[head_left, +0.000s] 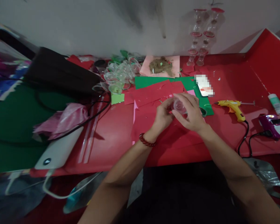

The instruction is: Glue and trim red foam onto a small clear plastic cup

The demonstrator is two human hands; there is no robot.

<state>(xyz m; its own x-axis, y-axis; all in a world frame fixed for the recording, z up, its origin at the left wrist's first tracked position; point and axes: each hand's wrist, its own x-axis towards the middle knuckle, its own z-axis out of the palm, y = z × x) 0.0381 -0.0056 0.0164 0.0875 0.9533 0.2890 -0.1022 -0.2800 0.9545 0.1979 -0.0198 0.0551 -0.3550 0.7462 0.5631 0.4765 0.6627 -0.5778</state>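
Between my hands is a clear plastic cup point(179, 106), its round end turned toward me. My left hand point(164, 113) curls round the cup's left side, a beaded bracelet point(147, 140) on that wrist. From the right, my right hand point(190, 110) grips the cup with the thumb below and the fingers over the top. Beneath both hands lie red paper sheets point(151, 124), with a green sheet point(149, 81) under them. Scissors, mostly hidden, show a dark handle loop point(203, 112) beside my right hand.
A yellow glue gun point(233, 109) with its cord lies at right, near a purple device point(273, 126) and a glue bottle point(277, 104). Behind are a phone point(204, 85), piled clear cups point(121, 73) and brown material on pink paper point(143, 70). Glue sticks point(91, 137) lie left.
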